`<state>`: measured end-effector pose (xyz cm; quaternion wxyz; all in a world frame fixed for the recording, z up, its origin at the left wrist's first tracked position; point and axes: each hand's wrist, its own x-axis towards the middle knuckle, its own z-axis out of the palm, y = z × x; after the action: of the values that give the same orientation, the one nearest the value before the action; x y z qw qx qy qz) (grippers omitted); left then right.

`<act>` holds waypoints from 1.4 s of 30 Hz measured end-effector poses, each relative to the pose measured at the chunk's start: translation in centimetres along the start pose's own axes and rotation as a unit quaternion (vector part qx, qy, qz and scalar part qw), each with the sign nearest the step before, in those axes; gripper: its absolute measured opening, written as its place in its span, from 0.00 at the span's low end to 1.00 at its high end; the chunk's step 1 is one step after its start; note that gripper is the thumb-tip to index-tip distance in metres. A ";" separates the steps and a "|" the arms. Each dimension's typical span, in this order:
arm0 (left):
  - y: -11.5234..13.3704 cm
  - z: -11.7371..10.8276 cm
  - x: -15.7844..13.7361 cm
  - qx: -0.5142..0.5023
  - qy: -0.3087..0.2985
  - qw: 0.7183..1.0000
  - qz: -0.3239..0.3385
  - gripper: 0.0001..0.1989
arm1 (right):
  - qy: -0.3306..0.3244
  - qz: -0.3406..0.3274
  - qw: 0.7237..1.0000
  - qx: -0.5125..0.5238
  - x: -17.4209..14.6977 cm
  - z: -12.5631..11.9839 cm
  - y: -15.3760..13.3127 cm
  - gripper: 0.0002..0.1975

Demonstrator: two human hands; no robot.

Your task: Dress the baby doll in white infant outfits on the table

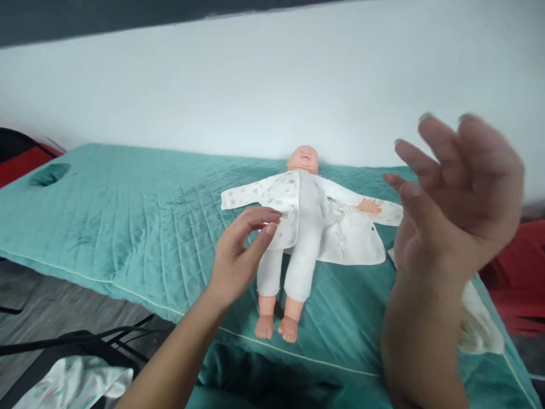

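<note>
Lying just right of the parted, seemingly unladen fingers of the left hand (240,255), the doll (311,210) stretched lengthwise on the bed (149,213), head beyond them, feet nearer. Whether they touched its jacket (279,196) was unclear. The right hand (462,196), loosely spread and bare, was farther off. Prints beside the left fingers were unreadable.

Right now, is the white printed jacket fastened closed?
No, one panel of the white printed jacket lies spread open on the green quilted cover.
</note>
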<state>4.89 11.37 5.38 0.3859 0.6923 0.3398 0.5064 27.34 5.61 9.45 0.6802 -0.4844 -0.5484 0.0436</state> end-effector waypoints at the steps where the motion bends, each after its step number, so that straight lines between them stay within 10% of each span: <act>1: -0.6 0.2 0.2 -0.002 -0.014 1.000 -0.005 0.06 | 0.045 -0.008 0.999 0.020 0.3 0.5 0.1 0.23; 6: -2.2 0.9 1.7 0.035 -0.056 0.998 0.008 0.08 | 0.183 -0.043 0.981 0.047 0.7 1.2 1.1 0.18; 10: -3.2 3.1 4.4 0.207 -0.128 0.964 0.112 0.10 | 0.060 0.051 0.989 -0.124 1.3 -0.7 4.5 0.12; 15: -4.1 10.1 9.3 0.413 -0.317 0.828 0.207 0.15 | -0.286 0.305 0.785 -0.457 1.5 -3.4 11.4 0.16; 19: -5.2 16.1 12.5 0.464 -0.438 0.754 0.156 0.17 | -0.348 0.344 0.721 -0.490 1.0 -4.6 15.8 0.18; 25: -7.3 20.8 14.8 0.484 -0.502 0.706 0.124 0.19 | -0.358 0.351 0.722 -0.478 0.7 -5.2 18.3 0.15; 32: -8.8 21.7 15.9 0.476 -0.465 0.717 0.206 0.18 | -0.336 0.364 0.733 -0.466 0.5 -3.7 19.0 0.20; 42: -7.1 19.3 16.6 0.463 -0.459 0.730 0.204 0.17 | -0.051 0.384 0.899 -0.204 -1.0 -3.9 20.2 0.12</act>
<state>27.12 25.35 2.74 0.0139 0.9859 0.1644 -0.0263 39.61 13.28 -5.28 0.4679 -0.7830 -0.3501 0.2132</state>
